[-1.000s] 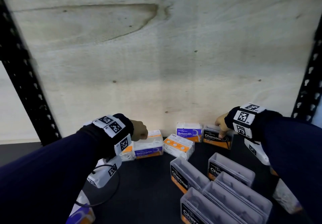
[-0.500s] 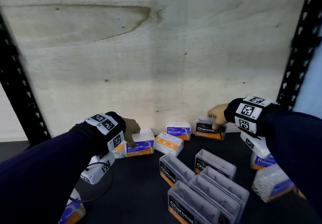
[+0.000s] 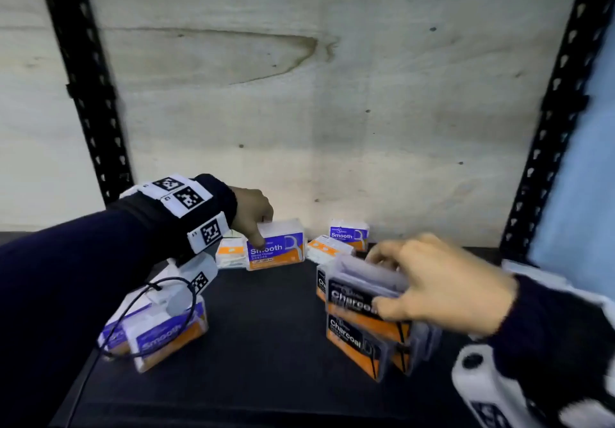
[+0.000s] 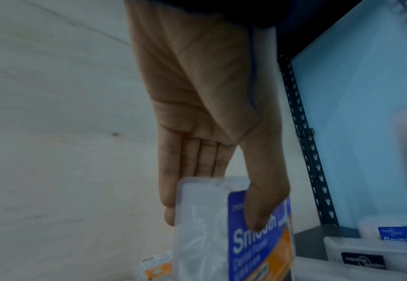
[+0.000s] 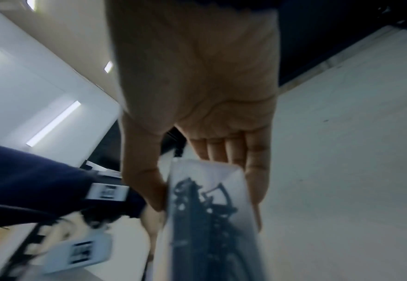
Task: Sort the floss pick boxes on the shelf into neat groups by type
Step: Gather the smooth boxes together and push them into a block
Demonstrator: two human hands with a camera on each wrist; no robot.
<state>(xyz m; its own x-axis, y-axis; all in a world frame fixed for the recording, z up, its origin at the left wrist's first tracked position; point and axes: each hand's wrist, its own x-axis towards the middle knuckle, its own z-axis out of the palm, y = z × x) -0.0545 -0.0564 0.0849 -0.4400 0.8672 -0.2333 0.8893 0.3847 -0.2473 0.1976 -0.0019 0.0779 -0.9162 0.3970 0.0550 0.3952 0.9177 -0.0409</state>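
At the near left of the dark shelf (image 3: 266,344), two clear plastic boxes (image 3: 166,334) with purple-and-orange labels reading "Smooth" lie tilted against each other, partly behind the wrist camera and its black cable. Farther back, the left hand (image 3: 251,209) pinches an upright Smooth box (image 3: 276,244): thumb on the purple label, fingers behind the frosted lid, as the left wrist view shows. Its label reads "Smooth" in white with smaller lines below, too blurred to read. An orange-and-white box (image 3: 229,254) lies just beside it on the left, another orange-topped box (image 3: 327,249) to the right, and a second upright "Smooth" box (image 3: 349,234) stands by the pale plywood back panel (image 3: 299,111).

Right of centre, the right hand (image 3: 442,284) grips a clear Charcoal box (image 3: 362,291), black label with white "Charcoal" over an orange band, thumb on the front, fingers over the top. It seems lifted above a row of like Charcoal boxes (image 3: 359,344), though motion blur makes this uncertain. The left wrist view shows a blue "Round" box (image 4: 394,235) at far right.
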